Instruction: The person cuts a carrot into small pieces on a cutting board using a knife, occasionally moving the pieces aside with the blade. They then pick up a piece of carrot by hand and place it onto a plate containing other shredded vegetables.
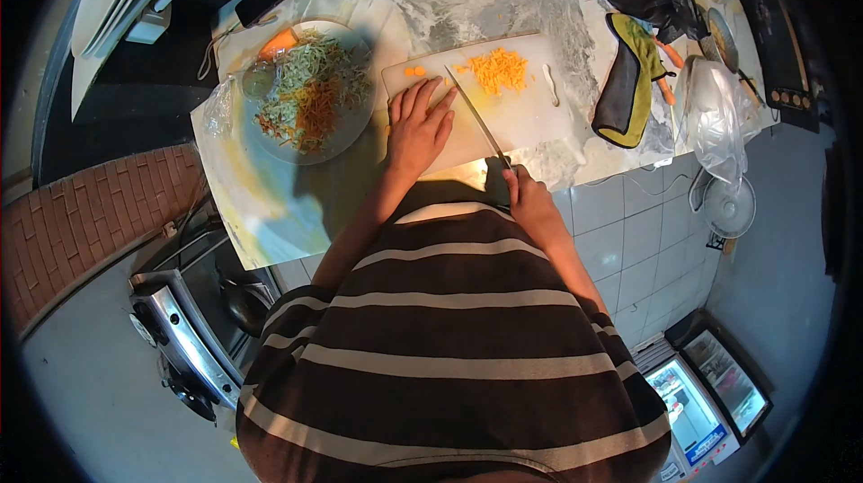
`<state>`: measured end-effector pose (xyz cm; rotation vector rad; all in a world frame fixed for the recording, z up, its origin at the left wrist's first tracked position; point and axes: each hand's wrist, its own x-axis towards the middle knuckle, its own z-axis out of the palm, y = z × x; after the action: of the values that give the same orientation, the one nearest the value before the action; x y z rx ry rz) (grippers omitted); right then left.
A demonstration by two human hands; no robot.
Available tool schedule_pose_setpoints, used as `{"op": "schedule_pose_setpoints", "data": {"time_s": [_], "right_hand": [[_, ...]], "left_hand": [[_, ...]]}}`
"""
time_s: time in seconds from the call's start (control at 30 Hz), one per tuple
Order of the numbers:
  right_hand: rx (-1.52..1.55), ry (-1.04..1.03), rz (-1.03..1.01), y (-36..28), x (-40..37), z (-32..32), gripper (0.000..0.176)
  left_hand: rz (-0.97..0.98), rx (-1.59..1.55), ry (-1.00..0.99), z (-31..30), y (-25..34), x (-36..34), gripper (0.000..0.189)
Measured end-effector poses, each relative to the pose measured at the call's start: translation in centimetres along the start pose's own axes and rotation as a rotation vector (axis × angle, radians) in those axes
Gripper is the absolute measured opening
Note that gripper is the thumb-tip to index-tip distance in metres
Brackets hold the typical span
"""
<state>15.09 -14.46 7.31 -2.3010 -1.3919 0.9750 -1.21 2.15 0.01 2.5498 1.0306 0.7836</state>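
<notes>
On the white cutting board [530, 119], my left hand [419, 131] lies with its fingers stretched out and slightly apart. Whether anything is under its fingertips cannot be made out. Just beyond them are a few round carrot slices [414, 71]. My right hand [532, 204] is closed around the handle of a knife [476, 115]. The blade slants across the board, its tip to the right of my left fingertips. A pile of chopped carrot [499, 70] sits on the board right of the knife tip.
Left of the board stands a large plate [358, 115] with shredded vegetables, a carrot piece [279, 43] and a small glass [259, 80]. At the right are a dark and yellow-green cloth [625, 88], whole carrots [670, 53] and a clear plastic bag [716, 115]. A stove [184, 326] stands lower left.
</notes>
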Motion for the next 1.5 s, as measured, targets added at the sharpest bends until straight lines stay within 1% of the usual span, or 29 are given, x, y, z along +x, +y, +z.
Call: {"op": "schedule_pose_setpoints", "data": {"time_s": [0.2,0.33,0.4,0.43,0.5,0.53,0.57,0.63,0.67,0.73,0.77,0.83,0.87,0.93,1.07,1.17,1.23,1.27,1.3,1.33,1.37,1.5], "right_hand": [[0.008,-0.031,0.051,-0.4,0.2,-0.1,0.039],[0.029,-0.024,0.027,0.9,0.7,0.1,0.043],[0.245,-0.236,0.113,1.7,1.4,-0.7,0.053],[0.246,-0.234,0.11,1.9,1.7,-1.4,0.053],[0.45,-0.463,0.346,1.4,2.0,-3.2,0.063],[0.479,-0.45,0.374,1.0,1.8,-3.3,0.067],[0.479,-0.446,0.37,0.9,1.6,-3.2,0.067],[0.361,-0.334,0.279,0.8,1.1,-2.8,0.057],[0.359,-0.332,0.274,1.5,0.8,-2.1,0.057],[0.005,0.037,-0.131,3.1,0.3,-0.2,0.048],[0.003,0.036,-0.134,2.6,0.0,-0.3,0.048],[-0.103,0.002,0.033,1.0,-0.4,-0.8,0.041],[-0.106,0.002,0.031,0.8,-0.5,-0.8,0.041],[-0.249,0.038,0.058,0.6,-0.5,-0.8,0.04],[-0.29,0.057,0.068,0.5,-0.6,-1.6,0.039],[-0.231,0.07,0.03,0.8,-0.7,-1.9,0.04],[-0.137,0.067,-0.022,1.2,-0.6,-1.5,0.041],[-0.136,0.068,-0.021,0.9,-0.6,-1.5,0.041],[-0.072,0.034,-0.014,0.5,-0.7,-1.7,0.042],[-0.008,0.001,-0.006,0.2,-0.8,-1.8,0.042],[-0.007,0.003,-0.004,0.2,-0.9,-1.7,0.042],[0.002,-0.057,0.046,0.1,-0.9,-1.7,0.043]], "left_hand": [[-0.001,-0.011,0.003,0.0,-0.1,0.0,0.037],[0.0,-0.019,-0.005,-0.3,0.2,0.2,0.038],[0.001,-0.013,-0.003,-0.4,0.3,0.1,0.038],[0.005,-0.024,0.0,-0.4,0.3,0.1,0.038],[0.011,-0.028,0.008,-0.5,0.2,0.1,0.038],[0.009,-0.031,0.006,-0.5,0.3,0.1,0.039],[0.009,-0.036,0.005,-0.5,0.3,0.1,0.039],[0.012,-0.033,0.013,-0.3,0.3,0.1,0.039],[0.009,-0.031,0.016,-0.3,0.3,0.0,0.039],[0.005,-0.018,0.016,-0.1,0.1,-0.1,0.038],[0.004,-0.007,0.013,-0.1,0.1,-0.1,0.037],[0.001,-0.01,0.016,-0.1,0.1,-0.1,0.037],[0.001,-0.013,0.017,-0.1,0.1,-0.1,0.037],[-0.004,-0.016,0.018,-0.1,0.2,-0.1,0.037],[0.012,0.011,0.01,-0.3,0.2,-0.1,0.038],[0.005,-0.075,-0.013,-0.3,-0.2,-0.1,0.041],[0.003,-0.092,-0.017,-0.4,-0.3,-0.2,0.042],[0.0,-0.109,-0.02,-0.5,-0.4,-0.2,0.044],[0.002,-0.108,-0.021,-0.4,-0.4,-0.2,0.044],[-0.046,-0.135,-0.003,-0.4,-0.3,-0.2,0.044],[-0.093,-0.162,0.015,-0.4,-0.3,-0.1,0.044],[-0.072,-0.101,-0.002,-0.2,-0.2,0.0,0.046]]}}
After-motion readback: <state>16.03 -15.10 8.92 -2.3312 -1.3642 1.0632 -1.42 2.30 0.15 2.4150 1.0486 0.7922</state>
